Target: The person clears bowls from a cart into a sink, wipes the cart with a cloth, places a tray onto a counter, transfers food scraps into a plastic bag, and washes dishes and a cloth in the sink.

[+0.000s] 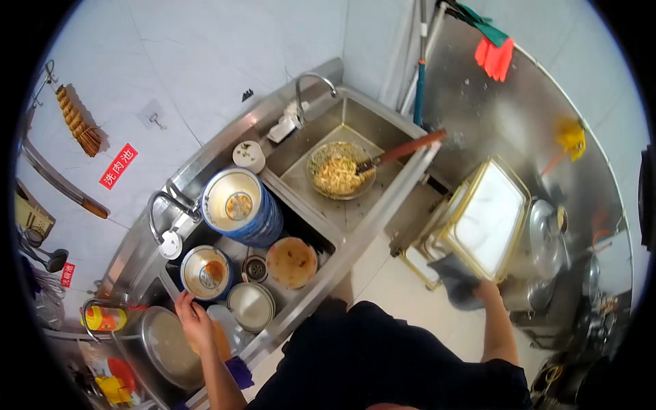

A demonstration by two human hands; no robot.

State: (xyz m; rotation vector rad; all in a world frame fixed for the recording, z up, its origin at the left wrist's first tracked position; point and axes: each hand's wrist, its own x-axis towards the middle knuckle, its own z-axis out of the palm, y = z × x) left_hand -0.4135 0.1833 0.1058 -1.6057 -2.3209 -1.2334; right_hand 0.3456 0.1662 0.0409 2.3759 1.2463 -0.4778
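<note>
My left hand (196, 324) is at the near edge of a blue-sided stack of bowls (205, 271) in the sink. Its fingers are stretched out and hold nothing; whether they touch the rim I cannot tell. A taller stack of blue bowls (256, 219) rises behind, with orange food residue in the top one. Beside these sit a stained round bowl (292, 263) and a few nested white bowls (250, 307). Out to the right, my right hand (486, 292) grips a dark grey thing (456, 281), cloth or dish, beside a bin-like stand with a white top (486, 220).
The far sink basin (290, 164) holds a strainer full of food scraps (339, 171) and a brush with a reddish handle (410, 145). Curved taps (158, 212) overhang the sinks. A large metal basin (171, 346) lies at left. Pink gloves (493, 59) hang at the back.
</note>
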